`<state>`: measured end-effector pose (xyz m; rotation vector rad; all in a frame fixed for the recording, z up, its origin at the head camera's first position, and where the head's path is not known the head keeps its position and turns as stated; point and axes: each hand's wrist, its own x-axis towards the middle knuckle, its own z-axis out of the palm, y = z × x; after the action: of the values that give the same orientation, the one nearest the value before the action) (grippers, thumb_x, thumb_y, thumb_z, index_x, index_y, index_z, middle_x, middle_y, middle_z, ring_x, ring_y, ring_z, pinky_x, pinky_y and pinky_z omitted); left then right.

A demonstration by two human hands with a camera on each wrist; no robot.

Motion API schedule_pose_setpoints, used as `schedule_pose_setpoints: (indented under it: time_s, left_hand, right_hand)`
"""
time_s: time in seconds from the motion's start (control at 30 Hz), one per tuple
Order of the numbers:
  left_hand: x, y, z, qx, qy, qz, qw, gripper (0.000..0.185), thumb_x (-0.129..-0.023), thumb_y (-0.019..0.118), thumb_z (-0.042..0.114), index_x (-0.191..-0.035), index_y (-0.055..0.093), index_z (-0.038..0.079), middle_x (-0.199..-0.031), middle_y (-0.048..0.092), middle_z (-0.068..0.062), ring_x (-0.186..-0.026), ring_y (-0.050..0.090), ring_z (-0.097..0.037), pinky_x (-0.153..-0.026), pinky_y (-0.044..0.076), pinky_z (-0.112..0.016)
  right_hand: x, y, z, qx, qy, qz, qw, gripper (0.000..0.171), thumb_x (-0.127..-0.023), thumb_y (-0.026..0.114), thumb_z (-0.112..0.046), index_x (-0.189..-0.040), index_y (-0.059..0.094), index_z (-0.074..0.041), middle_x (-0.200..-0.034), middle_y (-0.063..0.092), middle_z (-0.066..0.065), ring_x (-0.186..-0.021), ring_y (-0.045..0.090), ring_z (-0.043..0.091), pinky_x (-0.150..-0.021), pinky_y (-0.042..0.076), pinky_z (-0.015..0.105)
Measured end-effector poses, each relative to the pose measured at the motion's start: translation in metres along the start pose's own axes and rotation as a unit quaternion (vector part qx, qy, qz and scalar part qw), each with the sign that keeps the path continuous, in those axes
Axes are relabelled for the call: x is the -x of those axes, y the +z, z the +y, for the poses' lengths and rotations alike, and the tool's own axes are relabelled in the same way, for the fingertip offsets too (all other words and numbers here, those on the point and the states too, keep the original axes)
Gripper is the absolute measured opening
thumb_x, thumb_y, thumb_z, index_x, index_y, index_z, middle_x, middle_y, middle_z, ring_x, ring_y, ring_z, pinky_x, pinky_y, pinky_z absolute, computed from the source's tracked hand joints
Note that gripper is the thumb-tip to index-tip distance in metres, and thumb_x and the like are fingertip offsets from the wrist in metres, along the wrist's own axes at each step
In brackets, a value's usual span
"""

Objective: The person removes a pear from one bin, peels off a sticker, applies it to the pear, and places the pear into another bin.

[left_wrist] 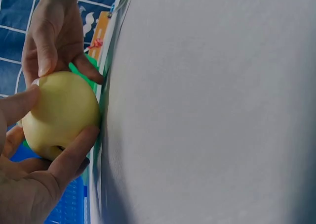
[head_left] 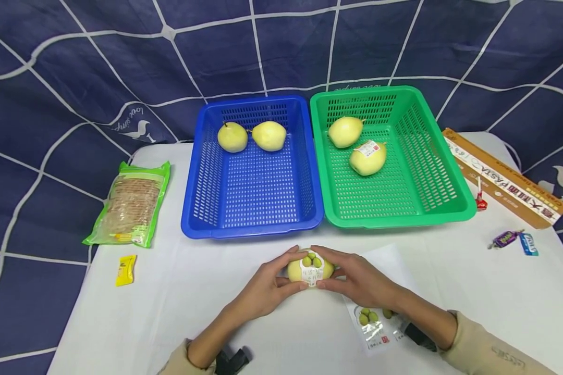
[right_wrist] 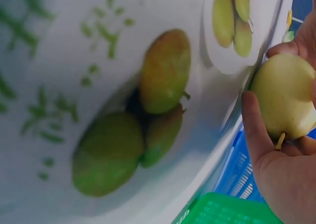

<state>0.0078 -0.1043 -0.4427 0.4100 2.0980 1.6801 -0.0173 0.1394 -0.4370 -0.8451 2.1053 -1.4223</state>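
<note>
Between both hands is a pale yellow pear (head_left: 293,273) lying on its side, a label (head_left: 311,276) with printed green fruit facing up on it. My left hand (head_left: 268,285) grips its left end, thumb at the near side and fingers at the far side. At the right end my right hand (head_left: 363,278) holds the pear and the label's edge in the same way. The pear's unlabelled side (left_wrist: 64,110) shows in the left wrist view, and its stem (right_wrist: 280,141) in the right wrist view. A sticker sheet (head_left: 375,344) lies under my right forearm.
Two pears lie in the blue basket (head_left: 253,232), two more in the green basket (head_left: 403,221), one labelled. At left are a bread package (head_left: 133,203) and a yellow packet (head_left: 125,270). A pasta box (head_left: 506,179), lollipop (head_left: 480,201) and wrapped candies (head_left: 505,238) lie right.
</note>
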Motion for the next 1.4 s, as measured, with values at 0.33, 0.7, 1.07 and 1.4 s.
schedule_pose_setpoints:
  time_s: [0.33,0.7,1.07,1.4]
  left_hand:
    - [-0.003,0.0,-0.006,0.029,0.035,0.01,0.9989,0.052,-0.081,0.077,-0.004,-0.13,0.059,0.002,-0.141,0.051,-0.014,-0.115,0.06,-0.029,-0.08,0.058,-0.031]
    - [-0.001,-0.002,-0.004,0.024,0.042,0.012,0.9988,0.051,-0.078,0.079,-0.007,-0.125,0.061,0.0,-0.136,0.052,-0.015,-0.114,0.059,-0.029,-0.08,0.058,-0.032]
    - [-0.002,-0.004,-0.005,0.025,0.031,0.01,0.9991,0.053,-0.077,0.08,-0.007,-0.126,0.061,0.001,-0.136,0.052,-0.015,-0.115,0.058,-0.029,-0.081,0.058,-0.032]
    - [-0.003,-0.004,-0.004,0.018,0.038,0.012,0.9991,0.052,-0.078,0.08,-0.006,-0.126,0.061,0.002,-0.135,0.053,-0.013,-0.116,0.057,-0.029,-0.081,0.058,-0.032]
  right_hand:
    - [0.022,-0.017,-0.002,0.06,-0.013,0.042,0.997,0.055,-0.099,0.062,-0.017,-0.149,0.042,-0.008,-0.15,0.042,0.014,-0.126,0.051,0.02,-0.088,0.056,0.032]
    - [0.081,-0.072,-0.002,-0.133,-0.013,0.331,0.934,0.025,-0.094,0.054,0.015,-0.118,0.057,0.008,-0.095,0.063,0.012,-0.088,0.07,0.015,-0.078,0.057,0.025]
    - [0.088,-0.095,0.01,-0.394,0.029,0.524,0.754,0.059,-0.093,0.06,0.009,-0.145,0.041,-0.011,-0.12,0.039,0.008,-0.098,0.068,0.018,-0.073,0.057,0.036]
    - [0.066,-0.092,0.016,-0.351,0.05,0.53,0.771,0.064,-0.089,0.065,0.01,-0.143,0.039,-0.012,-0.13,0.035,0.007,-0.102,0.064,0.016,-0.08,0.055,0.031]
